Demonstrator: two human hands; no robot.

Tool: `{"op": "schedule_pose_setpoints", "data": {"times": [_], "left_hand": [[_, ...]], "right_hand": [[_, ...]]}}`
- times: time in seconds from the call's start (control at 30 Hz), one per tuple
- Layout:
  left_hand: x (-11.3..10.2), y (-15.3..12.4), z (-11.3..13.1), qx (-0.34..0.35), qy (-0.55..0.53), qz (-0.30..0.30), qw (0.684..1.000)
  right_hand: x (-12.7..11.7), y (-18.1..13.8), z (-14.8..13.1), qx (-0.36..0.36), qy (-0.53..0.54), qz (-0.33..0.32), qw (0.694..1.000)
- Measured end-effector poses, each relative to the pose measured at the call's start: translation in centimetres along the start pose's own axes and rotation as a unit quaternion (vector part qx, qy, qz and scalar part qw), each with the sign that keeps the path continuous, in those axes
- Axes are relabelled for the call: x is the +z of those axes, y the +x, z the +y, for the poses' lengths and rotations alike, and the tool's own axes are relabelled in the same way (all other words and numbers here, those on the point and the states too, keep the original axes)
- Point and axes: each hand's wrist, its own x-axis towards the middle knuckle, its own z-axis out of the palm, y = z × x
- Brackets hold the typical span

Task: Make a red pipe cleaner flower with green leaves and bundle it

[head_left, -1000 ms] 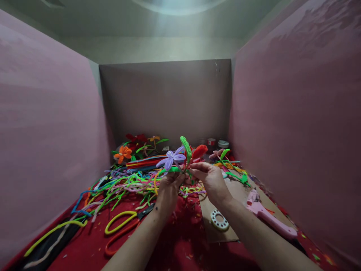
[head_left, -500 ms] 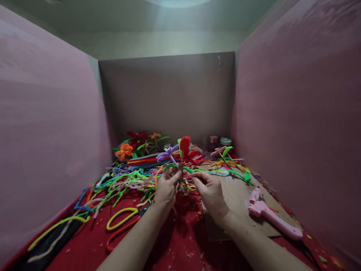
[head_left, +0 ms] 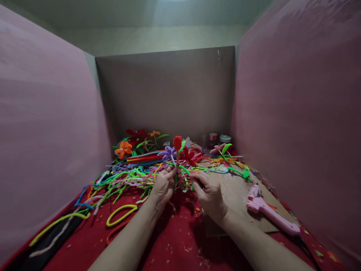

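My left hand is closed round the stems of a small bunch of pipe-cleaner flowers. In the bunch a red tulip-like bloom stands upright, with a purple flower to its left and a dark red flower to its right. A light green leaf shows behind the tulip. My right hand pinches a green pipe cleaner that runs across from the stems at my left fingers. The stem ends below my left fingers are partly hidden.
Loose coloured pipe cleaners lie heaped behind my hands. Yellow-and-red-handled scissors rest left, partly under my forearm. At right a pink glue gun lies on a cardboard sheet. Finished flowers and jars stand at the back.
The bunch has turned in my left hand, so the tulip now stands apart from the dark red flower. My right hand has drawn slightly down, with more green pipe cleaner showing between the hands.
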Motion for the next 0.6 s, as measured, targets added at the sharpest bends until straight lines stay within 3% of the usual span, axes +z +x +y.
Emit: {"op": "schedule_pose_setpoints", "data": {"times": [0.27,0.4,0.6], "left_hand": [[0.3,-0.6,0.0,-0.036,0.059,-0.045,0.997],[0.3,-0.8,0.1,-0.091,0.093,-0.090,0.987],[0.1,-1.1,0.5,-0.140,0.102,-0.141,0.975]], "right_hand": [[-2.2,2.9,1.6,0.121,0.095,0.175,0.972],[-3.4,4.2,2.2,0.046,0.126,0.135,0.982],[-4.4,4.4,1.9,-0.070,-0.028,0.048,0.996]]}}
